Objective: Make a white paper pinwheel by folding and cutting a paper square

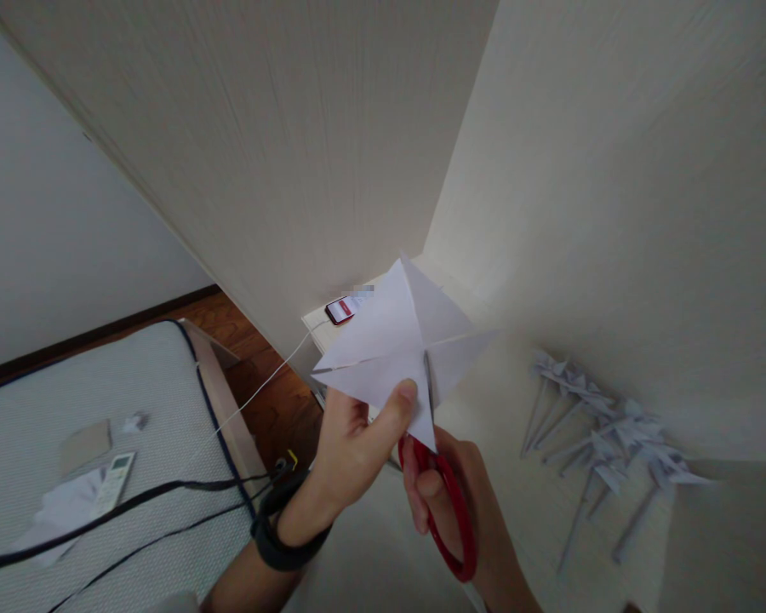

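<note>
A square sheet of white paper (383,328) with slits running in from its corners is pinched in my left hand (361,455), the thumb lying on top. My right hand (447,498) grips the red handles of a pair of scissors (460,515), its fingers through the loops. One scissor blade shows over the paper, along a cut from the near corner toward the middle; the other blade is hidden beneath the sheet. A dark band circles my left wrist.
Several paper pinwheels on sticks (603,417) lie on the pale surface at right. A phone (341,310) with a white cable sits behind the paper. On the mattress (134,366) at left are a remote control (116,484), paper sheets (67,511) and dark straps.
</note>
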Demonstrator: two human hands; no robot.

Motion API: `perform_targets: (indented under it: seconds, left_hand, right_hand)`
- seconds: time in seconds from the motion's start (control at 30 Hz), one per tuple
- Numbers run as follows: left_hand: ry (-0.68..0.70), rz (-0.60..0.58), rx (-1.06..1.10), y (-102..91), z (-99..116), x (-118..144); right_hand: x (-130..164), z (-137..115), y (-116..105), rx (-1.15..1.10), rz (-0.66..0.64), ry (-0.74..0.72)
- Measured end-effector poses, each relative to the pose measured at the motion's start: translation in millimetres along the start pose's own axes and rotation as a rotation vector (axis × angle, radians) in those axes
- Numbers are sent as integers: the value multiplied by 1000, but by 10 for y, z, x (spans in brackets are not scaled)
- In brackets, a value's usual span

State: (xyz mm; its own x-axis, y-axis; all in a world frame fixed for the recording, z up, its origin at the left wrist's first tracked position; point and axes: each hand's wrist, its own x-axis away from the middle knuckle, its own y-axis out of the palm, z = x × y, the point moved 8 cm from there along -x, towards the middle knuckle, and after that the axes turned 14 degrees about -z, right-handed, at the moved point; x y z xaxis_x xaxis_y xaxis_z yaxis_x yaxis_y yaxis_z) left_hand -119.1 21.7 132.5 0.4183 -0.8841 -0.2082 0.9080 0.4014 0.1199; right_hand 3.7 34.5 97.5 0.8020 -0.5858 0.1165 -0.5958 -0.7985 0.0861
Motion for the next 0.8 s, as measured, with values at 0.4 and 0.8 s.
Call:
perform_targets:
  seconds: [0.4, 0.8]
  left_hand:
    - [17, -34, -22, 13, -18, -3]
    - [4, 2, -81, -24, -19, 8]
  right_hand:
    - [-4, 11, 16, 17, 7, 27]
    - [-3, 14, 2, 62, 3, 37]
